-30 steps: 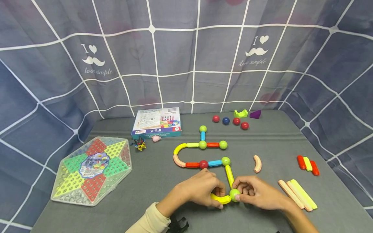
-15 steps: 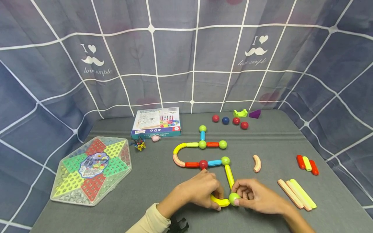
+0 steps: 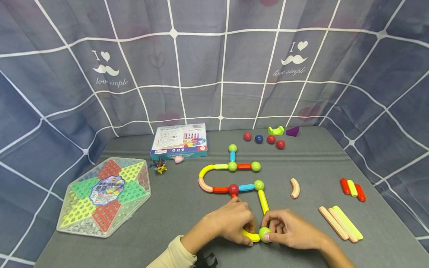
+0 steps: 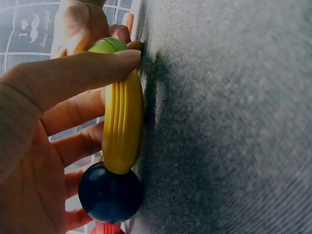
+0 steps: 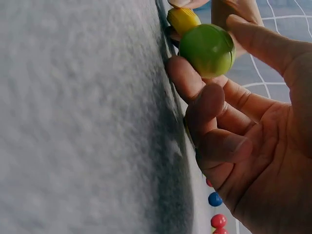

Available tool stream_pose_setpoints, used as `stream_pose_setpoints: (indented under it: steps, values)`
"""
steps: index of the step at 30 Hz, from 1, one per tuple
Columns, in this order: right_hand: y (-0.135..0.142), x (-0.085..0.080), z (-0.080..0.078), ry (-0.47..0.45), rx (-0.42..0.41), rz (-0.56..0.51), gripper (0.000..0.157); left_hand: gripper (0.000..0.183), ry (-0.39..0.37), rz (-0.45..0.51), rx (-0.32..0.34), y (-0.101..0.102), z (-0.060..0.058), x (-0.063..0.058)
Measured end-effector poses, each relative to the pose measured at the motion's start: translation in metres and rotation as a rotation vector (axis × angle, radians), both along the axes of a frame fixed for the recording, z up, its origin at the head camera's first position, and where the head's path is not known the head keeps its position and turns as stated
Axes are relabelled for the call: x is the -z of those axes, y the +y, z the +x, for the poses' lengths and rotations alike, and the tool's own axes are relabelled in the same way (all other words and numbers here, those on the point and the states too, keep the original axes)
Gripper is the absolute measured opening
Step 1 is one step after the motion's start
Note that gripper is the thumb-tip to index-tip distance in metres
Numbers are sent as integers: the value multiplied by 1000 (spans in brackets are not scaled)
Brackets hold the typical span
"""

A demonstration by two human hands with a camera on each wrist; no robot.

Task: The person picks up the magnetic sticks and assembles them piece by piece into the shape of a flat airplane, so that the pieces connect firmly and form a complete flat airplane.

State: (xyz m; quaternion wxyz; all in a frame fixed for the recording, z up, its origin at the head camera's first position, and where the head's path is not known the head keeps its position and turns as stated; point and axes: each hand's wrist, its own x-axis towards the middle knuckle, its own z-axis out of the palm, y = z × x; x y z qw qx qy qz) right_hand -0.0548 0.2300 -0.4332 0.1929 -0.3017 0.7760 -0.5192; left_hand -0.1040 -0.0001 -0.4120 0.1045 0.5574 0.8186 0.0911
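Note:
My left hand (image 3: 231, 222) grips a curved yellow rod (image 4: 123, 122), thumb along its side. One end of this rod meets a light green ball (image 3: 264, 234); at the other, in the left wrist view, sits a dark blue ball (image 4: 111, 192) with a red piece (image 4: 108, 227) below it. My right hand (image 3: 292, 230) pinches the green ball between thumb and fingers. A straight yellow rod (image 3: 263, 201) runs from another green ball (image 3: 259, 185) down to my right fingertips, which hide its lower end. Beyond my left knuckles is a red ball (image 3: 233, 189) in the chain of rods.
Loose rods (image 3: 340, 223), short pieces (image 3: 353, 188) and a curved peach rod (image 3: 295, 188) lie to the right. Several balls (image 3: 271, 139) stand at the back. Left are a hexagonal game board (image 3: 107, 197), a toy box (image 3: 179, 141) and small figures (image 3: 161, 165).
Both hands have shifted slightly toward the front edge and left, carrying the green ball and curved yellow rod along. More of a red piece below the red ball now shows.

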Motion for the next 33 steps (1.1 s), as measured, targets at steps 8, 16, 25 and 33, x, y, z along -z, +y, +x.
stream_pose_setpoints:
  steps: [8,16,25,33]
  values:
    - [0,0,-25,179,405,280,32,21,21,-27,-10,0,0,0]
    - [-11,2,-40,73,451,383,38,22,98,-9,-10,0,1,2]
    - [-12,3,-40,-60,418,296,37,22,112,2,-10,1,1,3]
    - [-12,1,-36,-53,352,265,37,21,55,118,7,-4,-9,1]
